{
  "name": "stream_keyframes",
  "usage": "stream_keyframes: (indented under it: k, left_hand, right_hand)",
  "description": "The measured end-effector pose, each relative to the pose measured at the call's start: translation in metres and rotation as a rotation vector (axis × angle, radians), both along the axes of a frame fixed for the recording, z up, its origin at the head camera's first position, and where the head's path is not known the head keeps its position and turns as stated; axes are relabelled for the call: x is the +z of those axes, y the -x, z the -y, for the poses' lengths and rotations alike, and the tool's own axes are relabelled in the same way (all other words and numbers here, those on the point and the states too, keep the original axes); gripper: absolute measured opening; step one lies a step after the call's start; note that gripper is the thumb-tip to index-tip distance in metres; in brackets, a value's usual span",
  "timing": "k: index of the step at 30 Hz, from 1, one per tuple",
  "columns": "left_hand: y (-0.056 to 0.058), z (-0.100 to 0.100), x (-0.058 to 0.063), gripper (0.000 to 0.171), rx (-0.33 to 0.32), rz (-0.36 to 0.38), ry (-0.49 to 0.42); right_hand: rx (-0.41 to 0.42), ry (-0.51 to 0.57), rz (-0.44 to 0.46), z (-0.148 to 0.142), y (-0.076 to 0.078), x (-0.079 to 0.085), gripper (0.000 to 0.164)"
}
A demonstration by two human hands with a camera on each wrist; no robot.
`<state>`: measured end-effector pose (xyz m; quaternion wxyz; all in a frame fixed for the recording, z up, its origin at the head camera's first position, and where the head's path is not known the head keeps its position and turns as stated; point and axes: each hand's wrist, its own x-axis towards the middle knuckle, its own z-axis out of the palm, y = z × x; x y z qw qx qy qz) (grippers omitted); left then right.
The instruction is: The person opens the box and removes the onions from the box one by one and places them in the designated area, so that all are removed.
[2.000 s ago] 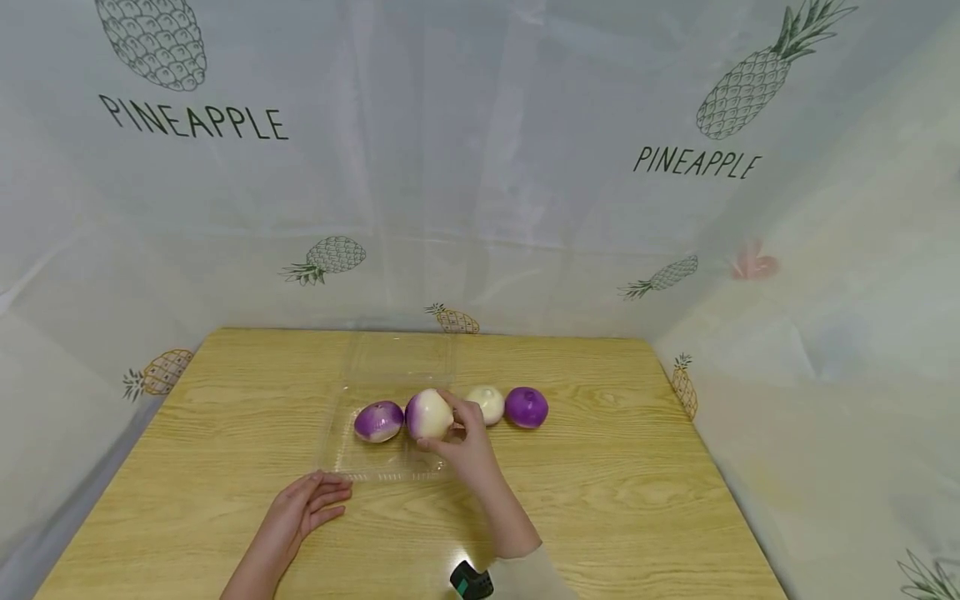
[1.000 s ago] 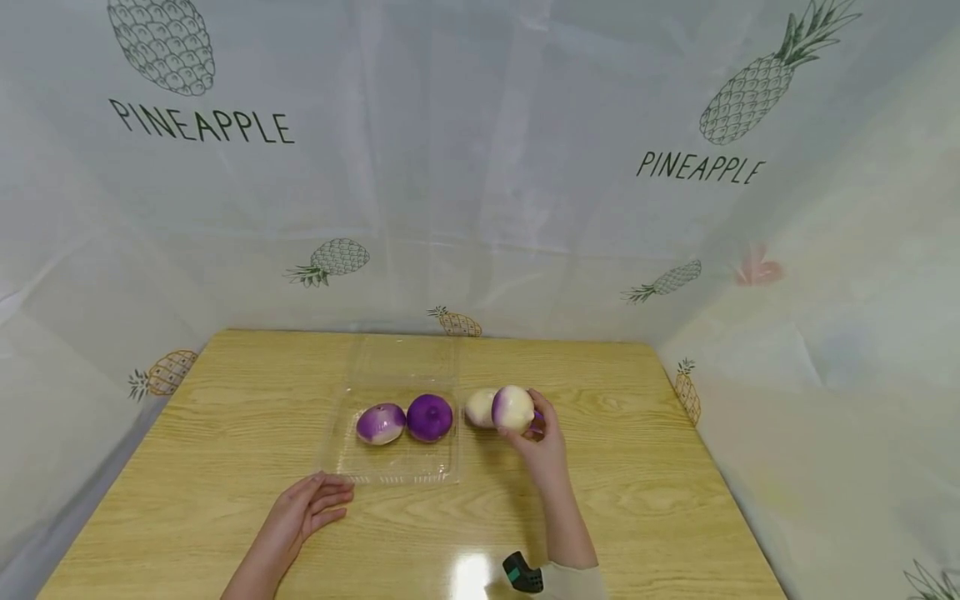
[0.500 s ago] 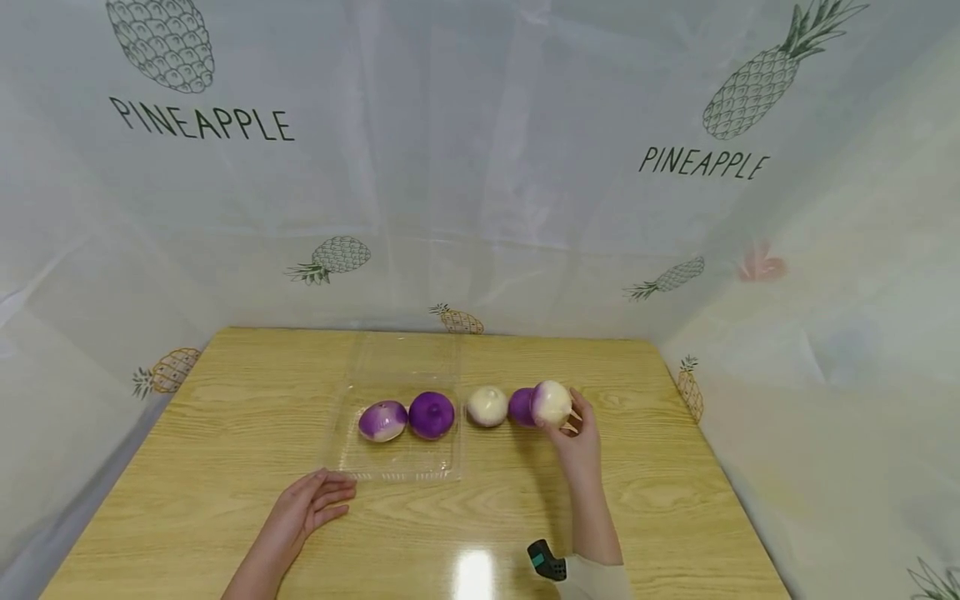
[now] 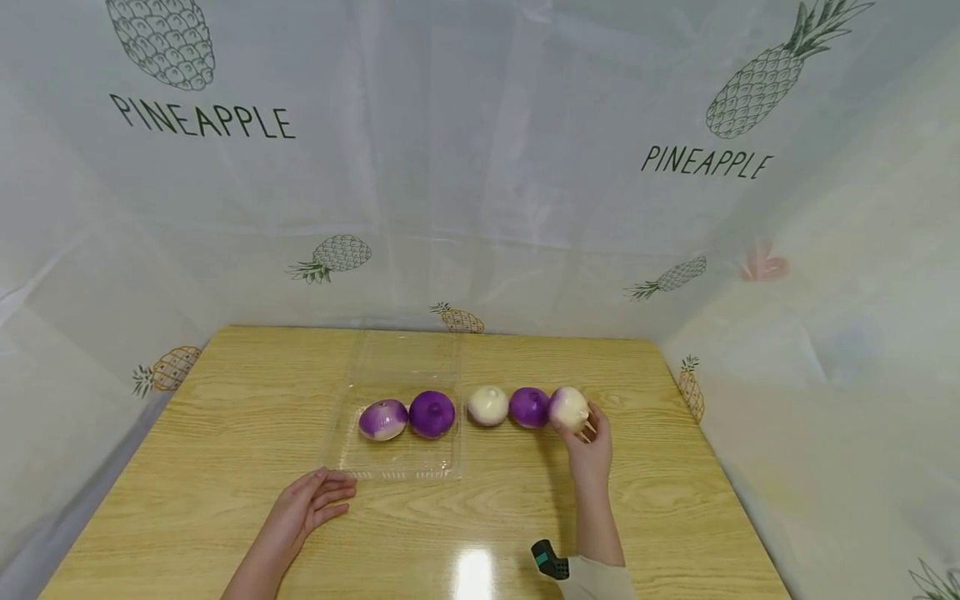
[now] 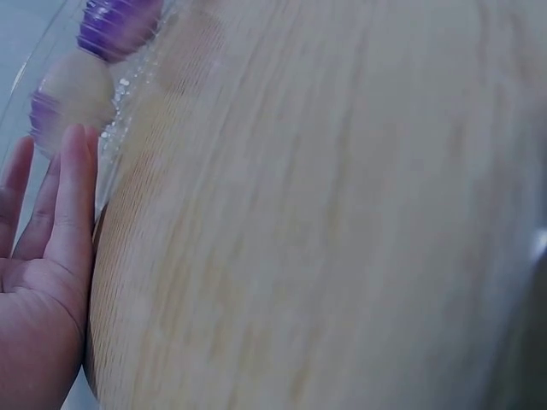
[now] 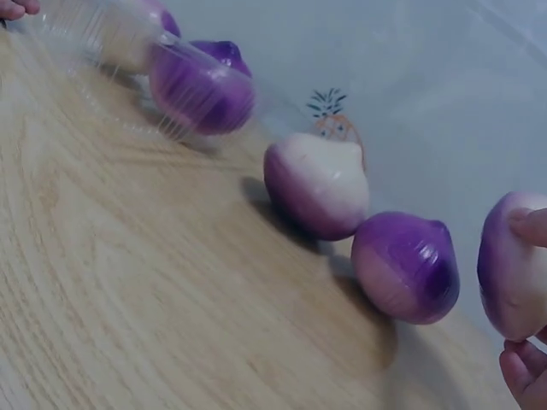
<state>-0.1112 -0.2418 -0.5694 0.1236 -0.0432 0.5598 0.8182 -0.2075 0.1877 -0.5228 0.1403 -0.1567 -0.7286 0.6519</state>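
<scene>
My right hand [image 4: 591, 450] grips a white onion with a purple end [image 4: 569, 409] at the right end of a row; the right wrist view shows fingers [image 6: 534, 224] on it. To its left sit a purple onion [image 4: 529, 407] and a whitish onion [image 4: 488, 406], on the table outside the clear plastic box [image 4: 397, 463]. Inside the box lie a purple-and-white onion [image 4: 383, 420] and a deep purple onion [image 4: 432, 415]. My left hand [image 4: 302, 510] rests with extended fingers by the box's front left corner, holding nothing; whether it touches the box is unclear.
The box's clear lid [image 4: 405, 354] lies folded back behind it on the wooden table [image 4: 652, 492]. A pale pineapple-print sheet [image 4: 480, 167] hangs behind and along the sides. A black device [image 4: 551, 560] sits at my right sleeve.
My right hand has carried the purple-ended onion out from over the box and rightward past the other two, lowering it at the row's right end. The left hand has stayed put.
</scene>
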Motion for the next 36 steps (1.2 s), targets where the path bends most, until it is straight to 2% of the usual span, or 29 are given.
stream_keyframes:
  k: [8, 12, 18, 23, 31, 36]
  left_hand:
    - [0.001, -0.001, -0.001, 0.042, 0.015, 0.015, -0.01]
    - [0.0, -0.001, -0.001, 0.042, 0.01, 0.001, -0.01]
    - [-0.002, 0.0, 0.0, 0.045, -0.018, -0.046, 0.001]
    - [-0.002, 0.0, 0.001, 0.046, -0.015, -0.031, -0.002]
    - [-0.003, -0.001, 0.002, 0.045, -0.021, -0.044, -0.003]
    - [-0.002, 0.0, 0.001, 0.046, -0.028, -0.063, -0.009]
  right_hand:
    - [-0.082, 0.035, 0.016, -0.005, 0.003, -0.014, 0.072]
    - [-0.123, 0.051, 0.014, -0.008, 0.005, -0.019, 0.071]
    - [-0.14, 0.08, -0.009, -0.009, 0.01, -0.025, 0.072]
    - [-0.189, 0.09, -0.013, -0.007, 0.018, -0.032, 0.072]
    - [-0.268, 0.121, -0.078, -0.003, 0.029, -0.038, 0.07]
    - [-0.31, 0.073, -0.104, 0.0, 0.035, -0.039, 0.069]
